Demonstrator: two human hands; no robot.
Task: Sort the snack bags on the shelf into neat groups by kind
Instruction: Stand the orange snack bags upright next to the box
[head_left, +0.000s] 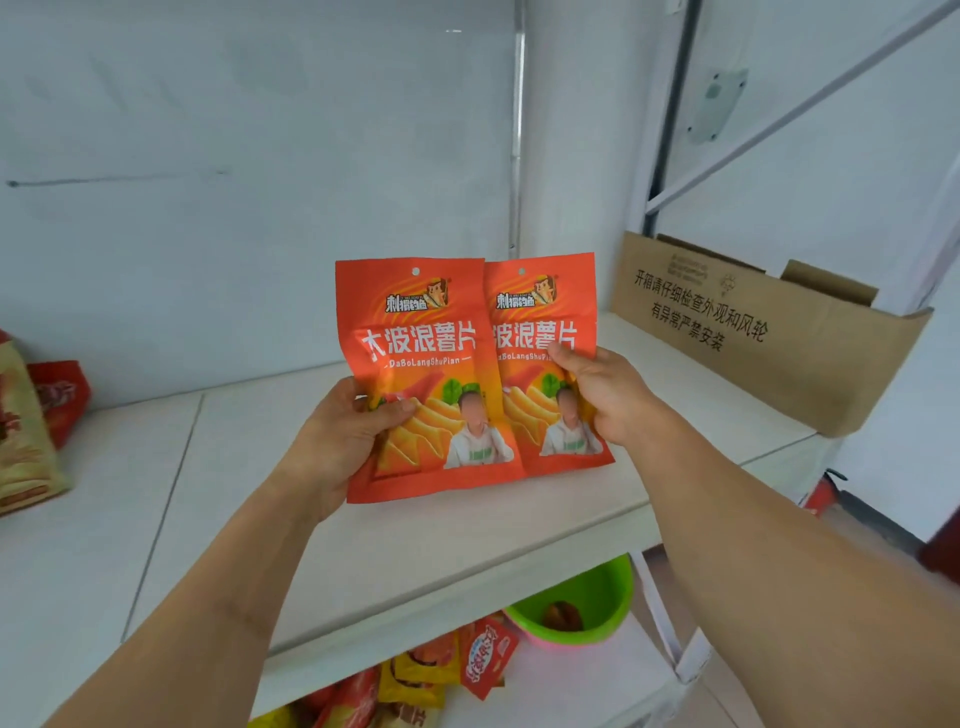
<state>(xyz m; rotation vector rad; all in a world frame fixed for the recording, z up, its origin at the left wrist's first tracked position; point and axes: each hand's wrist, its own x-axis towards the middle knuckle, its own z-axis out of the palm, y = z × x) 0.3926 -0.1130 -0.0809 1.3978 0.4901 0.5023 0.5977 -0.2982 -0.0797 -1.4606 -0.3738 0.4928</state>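
My left hand (340, 431) fingers (395, 408) curl round one orange chip bag (415, 353), and my right hand (605, 397) pinches a matching bag (540, 312) just beside it, both upright on the white shelf (208, 493). Right of the bags stands an open cardboard box (753, 332), contents hidden; below the shelf a green bowl (597, 597) holds something brown.

We see two orange bags (426, 374) of glossy plastic film, smooth with faint creases. The shelf (218, 493) looks like smooth, matt white board. At the right, the box (753, 332) is matt brown cardboard with printed black text. Below, the bowl (582, 608) is shiny green plastic. The pole (515, 130) looks like pale painted metal.
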